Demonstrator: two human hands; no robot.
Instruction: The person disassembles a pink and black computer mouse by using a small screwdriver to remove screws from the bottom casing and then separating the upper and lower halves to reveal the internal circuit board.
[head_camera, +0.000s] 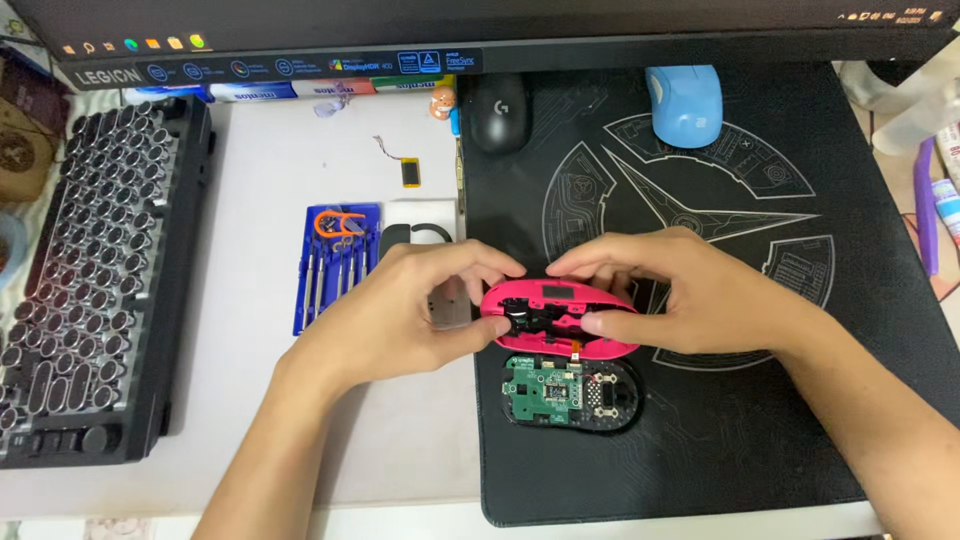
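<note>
Both hands hold a pink mouse top shell (560, 318), turned so its dark inner side faces the camera, just above the near-centre of a black desk mat (720, 420) with a pale line pattern. The shell's long axis runs left to right across the view, roughly parallel to the desk's front edge; which end is its front cannot be told. The left hand (400, 310) grips the shell's left end, fingers curled narrow over the upper edge with the thumb pressed at the inner face. The right hand (700, 300) closes on the right end, fingers arched over the top rim and the thumb lying along the lower edge; both grasps are tight on the shell. Directly below it, near but apart as far as can be seen, lies the black mouse base (572, 392) with a green circuit board (543, 388) exposed, its long axis likewise left to right, resting flat on the mat. To the left, on the white desk surface (270, 180), sits a blue screwdriver set (335, 262) with an orange pry tool in it, and beyond it a small yellow battery (411, 172) with wires attached. A black round-key keyboard (95, 280) lies at the far left, running away from the camera. At the mat's far edge rest a black mouse (500, 110) and a blue mouse (685, 102), well apart from the hands.
</note>
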